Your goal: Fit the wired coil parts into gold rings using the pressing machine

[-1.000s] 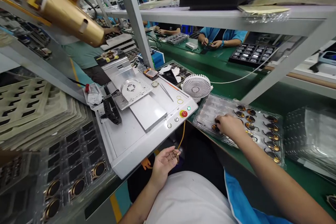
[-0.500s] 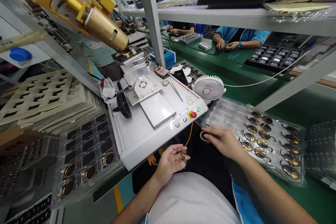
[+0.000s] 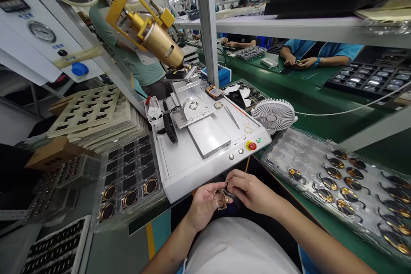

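My left hand (image 3: 203, 206) is closed around a gold watch case (image 3: 221, 199), an open ring held upright in front of my body. My right hand (image 3: 248, 190) pinches at the case's right edge, fingertips together. Something small and dark shows at those fingertips, too small to name. To the right lies a clear plastic tray (image 3: 279, 150) with several round black-and-gold watch displays with flex tails; one round display (image 3: 294, 174) sits apart near its left end. Ahead of my hands stands the white press machine's base (image 3: 192, 180), with a metal fixture plate (image 3: 195, 109) on it.
Tweezers (image 3: 231, 116) and yellow rings (image 3: 247, 127) lie on the base, near a red stop button (image 3: 252, 146). A white fan (image 3: 272, 114) stands right of it. A left tray (image 3: 120, 158) holds several gold-rimmed round pieces. A brass press head (image 3: 163, 47) hangs above. Co-workers sit across the green bench.
My right hand has moved left from beside the clear tray, where it held a pale ring, to the case in my left hand. The view has turned left.
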Motion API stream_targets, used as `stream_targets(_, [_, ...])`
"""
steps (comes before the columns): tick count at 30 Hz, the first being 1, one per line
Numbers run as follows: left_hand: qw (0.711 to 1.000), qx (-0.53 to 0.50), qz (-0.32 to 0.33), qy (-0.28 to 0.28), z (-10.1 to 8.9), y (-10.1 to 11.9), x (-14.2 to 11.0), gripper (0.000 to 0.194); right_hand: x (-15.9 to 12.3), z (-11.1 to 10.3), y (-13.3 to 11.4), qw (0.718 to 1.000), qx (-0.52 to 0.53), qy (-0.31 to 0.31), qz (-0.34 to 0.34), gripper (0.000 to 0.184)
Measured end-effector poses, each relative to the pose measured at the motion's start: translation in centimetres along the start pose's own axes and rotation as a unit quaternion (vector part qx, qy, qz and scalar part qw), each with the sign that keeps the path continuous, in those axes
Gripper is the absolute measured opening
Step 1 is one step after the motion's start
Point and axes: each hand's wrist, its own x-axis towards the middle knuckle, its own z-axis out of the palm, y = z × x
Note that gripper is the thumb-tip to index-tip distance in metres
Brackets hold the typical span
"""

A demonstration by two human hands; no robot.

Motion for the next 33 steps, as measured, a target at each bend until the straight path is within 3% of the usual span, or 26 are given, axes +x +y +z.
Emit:
stream_targets(4, [1.0, -0.001, 0.011, 0.019, -0.5, 0.5, -0.9, 0.071, 1.3, 0.1, -0.2, 1.0, 0.001, -0.019, -0.022, 0.019])
stream_targets(6, [0.999, -0.009, 0.027, 0.034, -0.6, 0.8, -1.2, 0.071, 2.5, -0.6, 0.1, 1.0, -0.003, 0.013, -0.012, 0.015])
stream_targets(7, [0.998, -0.011, 0.036, 0.041, -0.6, 0.9, -1.3, 0.071, 3.3, -1.1, 0.4, 0.999, 0.001, 0.043, 0.019, 0.013])
stream_targets(9, [0.998, -0.01, 0.047, 0.048, -0.6, 1.2, -1.5, 0.071, 5.5, -2.3, 1.3, 0.983, 0.03, 0.109, 0.145, 0.009])
stream_targets(12, [0.997, 0.005, 0.056, 0.046, -0.4, 1.6, -1.6, 0.079, 9.0, -4.0, 2.7, 0.932, 0.071, 0.152, 0.321, 0.009])
stream_targets(16, [0.993, 0.057, 0.087, 0.047, -0.2, 2.0, -2.2, 0.09, 10.7, -5.0, 3.4, 0.907, 0.037, 0.185, 0.377, 0.013])
stream_targets(20, [0.977, 0.16, 0.137, 0.045, -0.1, 1.5, -2.8, 0.103, 7.4, -3.3, 2.4, 0.913, 0.009, 0.246, 0.324, 0.022])
stream_targets(23, [0.94, 0.277, 0.195, 0.044, 0.2, 0.3, -2.6, 0.106, 4.1, -0.3, 0.8, 0.934, 0.125, 0.202, 0.266, 0.026])
stream_targets(26, [0.873, 0.42, 0.248, 0.018, 0.8, -0.9, -1.5, 0.112, 2.1, 2.5, -0.5, 0.916, 0.279, 0.154, 0.244, 0.044])
stream_targets(30, [0.767, 0.59, 0.249, -0.035, 1.2, -1.6, -0.1, 0.123, 2.0, 3.5, -0.9, 0.885, 0.345, 0.21, 0.23, 0.046])
stream_targets(31, [0.763, 0.597, 0.244, -0.048, 1.3, -1.6, 0.1, 0.125, 2.1, 3.2, -0.8, 0.882, 0.343, 0.223, 0.233, 0.044])
stream_targets(33, [0.794, 0.552, 0.243, -0.08, 1.4, -1.3, 0.1, 0.124, 2.2, 2.2, -0.7, 0.88, 0.332, 0.246, 0.234, 0.043])
